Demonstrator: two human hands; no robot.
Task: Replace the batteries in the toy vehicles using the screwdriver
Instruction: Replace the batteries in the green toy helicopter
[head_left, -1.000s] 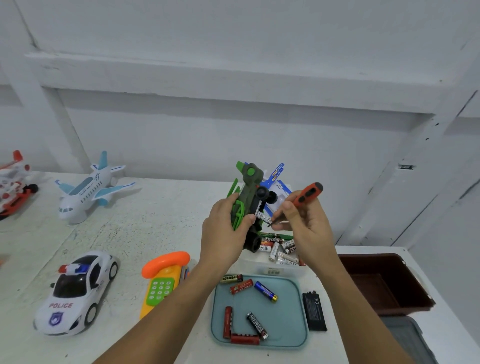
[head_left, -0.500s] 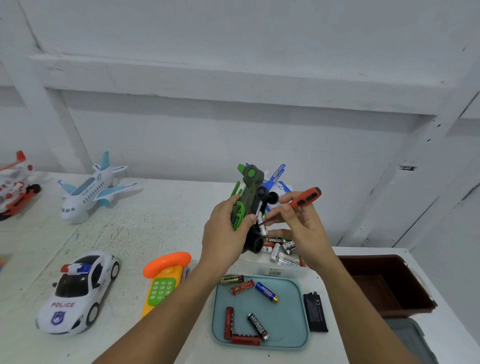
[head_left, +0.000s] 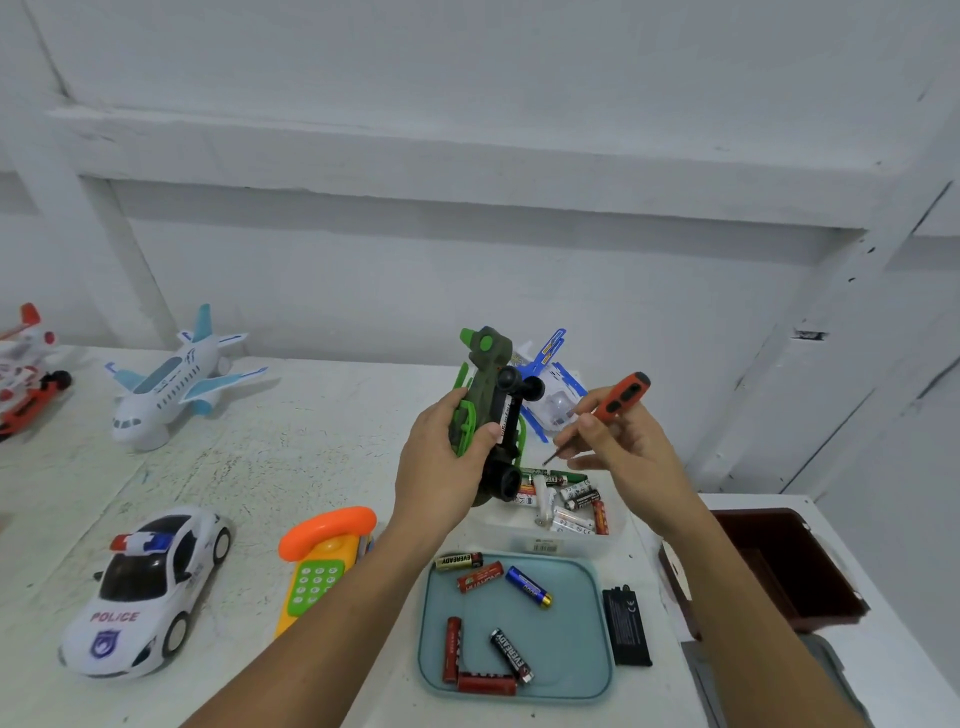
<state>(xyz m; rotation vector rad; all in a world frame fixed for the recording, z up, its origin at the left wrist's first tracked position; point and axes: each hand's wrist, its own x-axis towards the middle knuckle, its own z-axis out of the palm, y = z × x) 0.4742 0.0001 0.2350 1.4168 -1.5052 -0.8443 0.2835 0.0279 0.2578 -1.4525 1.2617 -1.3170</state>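
Note:
My left hand grips a dark green toy vehicle with bright green parts and black wheels, held upright above the table with its underside turned right. A battery shows in its open compartment under my left thumb. My right hand holds an orange-handled screwdriver, tip pointing down-left, a short gap away from the toy. Below lie a clear tub of batteries and a light blue tray with several loose batteries. A black battery cover lies right of the tray.
On the white table: a police car, an orange and yellow toy phone, a white and blue plane, a red and white toy at the left edge, a blue and white toy behind my hands. A brown bin sits right.
My right hand has drawn back to the right, away from the toy's battery compartment, taking the screwdriver with it. My left hand still holds the toy in the same place.

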